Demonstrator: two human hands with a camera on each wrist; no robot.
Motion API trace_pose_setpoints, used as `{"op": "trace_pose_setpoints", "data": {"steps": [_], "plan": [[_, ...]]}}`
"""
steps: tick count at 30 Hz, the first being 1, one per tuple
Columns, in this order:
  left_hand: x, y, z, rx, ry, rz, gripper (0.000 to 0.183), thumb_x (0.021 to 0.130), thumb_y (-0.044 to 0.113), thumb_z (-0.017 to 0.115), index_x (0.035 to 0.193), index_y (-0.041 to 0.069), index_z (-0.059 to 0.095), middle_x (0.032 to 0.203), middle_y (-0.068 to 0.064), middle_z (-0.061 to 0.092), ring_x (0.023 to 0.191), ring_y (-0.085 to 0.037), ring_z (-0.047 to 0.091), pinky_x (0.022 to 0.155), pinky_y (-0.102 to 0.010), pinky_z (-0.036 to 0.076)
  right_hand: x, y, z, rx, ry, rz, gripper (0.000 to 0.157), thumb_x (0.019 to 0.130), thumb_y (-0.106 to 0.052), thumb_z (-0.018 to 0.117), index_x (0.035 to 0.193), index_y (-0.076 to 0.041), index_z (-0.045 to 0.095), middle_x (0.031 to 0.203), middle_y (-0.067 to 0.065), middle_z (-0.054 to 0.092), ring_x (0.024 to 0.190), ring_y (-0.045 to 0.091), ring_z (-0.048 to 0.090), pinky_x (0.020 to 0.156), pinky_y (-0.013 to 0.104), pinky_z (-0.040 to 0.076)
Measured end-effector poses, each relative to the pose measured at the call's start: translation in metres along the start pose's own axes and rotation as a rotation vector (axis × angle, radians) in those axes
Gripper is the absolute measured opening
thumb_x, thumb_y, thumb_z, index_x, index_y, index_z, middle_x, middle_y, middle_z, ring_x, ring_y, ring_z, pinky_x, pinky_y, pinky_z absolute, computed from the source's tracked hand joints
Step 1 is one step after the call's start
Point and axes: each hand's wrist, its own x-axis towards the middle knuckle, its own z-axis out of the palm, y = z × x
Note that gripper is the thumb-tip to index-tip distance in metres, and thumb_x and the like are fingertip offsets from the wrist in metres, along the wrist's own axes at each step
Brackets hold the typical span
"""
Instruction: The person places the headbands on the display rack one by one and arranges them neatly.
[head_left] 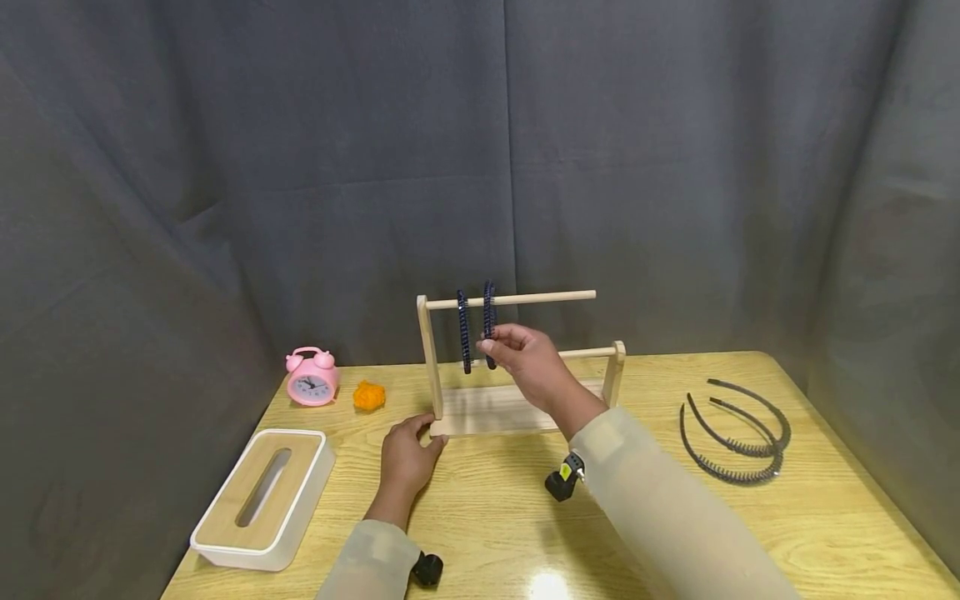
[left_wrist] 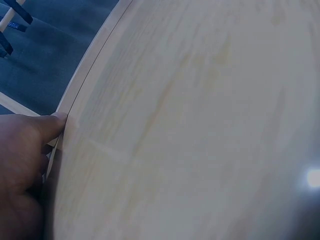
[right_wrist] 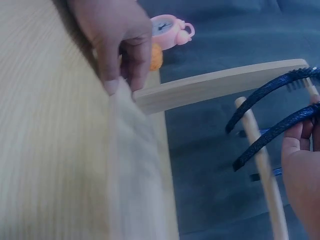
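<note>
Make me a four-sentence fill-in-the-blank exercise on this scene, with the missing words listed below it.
1. The right hand holds one of the ____ toothed headbands hanging on the wooden rack.
2. The left hand pinches the rack's base at the end nearer the twin-bell alarm clock, whose colour is ____.
3. The fuzzy ball beside that clock is ____.
4. In the head view, the loose headbands lie to the rack's ____.

Missing words: two; pink; orange; right.

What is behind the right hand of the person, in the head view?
Behind the right hand are the lower rod and base of the wooden rack, then the dark curtain. The hand and forearm hide part of the rod and base from view.
</note>
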Motion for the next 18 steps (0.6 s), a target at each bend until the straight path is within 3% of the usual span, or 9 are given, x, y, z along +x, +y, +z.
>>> {"op": "trace_pose_setpoints", "data": {"steps": [9,14,18], "plan": [[-0.0016,0.0023,-0.0021,-0.01,0.004,-0.007,0.045,0.098,0.022,0.084,0.14,0.009,0.075,0.141,-0.015,0.074,0.136,-0.043,0.062,0.118,-0.06,0.05,-0.0035,0.0104,-0.0071,-0.047,-0.01,-0.026,0.026,0.106,-0.008,0.072,0.129,0.004,0.072,0.129,0.009,0.08,0.133,0.034,0.069,0.122,0.051,0.05],[-0.0021,0.0026,-0.002,-0.012,0.002,-0.013,0.045,0.099,0.022,0.084,0.141,0.009,0.074,0.14,-0.016,0.074,0.137,-0.044,0.062,0.118,-0.06,0.05,-0.0041,0.0071,-0.0072,-0.035,-0.02,-0.041,0.024,0.104,-0.002,0.071,0.127,0.004,0.071,0.133,0.017,0.077,0.135,0.038,0.068,0.119,0.046,0.053],[-0.0017,0.0022,-0.0011,-0.011,0.002,-0.012,0.045,0.099,0.022,0.084,0.141,0.009,0.074,0.141,-0.015,0.074,0.138,-0.043,0.062,0.118,-0.06,0.05,-0.0051,0.0054,-0.0071,-0.026,-0.032,-0.04,0.025,0.103,0.002,0.071,0.128,0.004,0.07,0.137,0.023,0.074,0.129,0.031,0.072,0.117,0.04,0.055]]}}
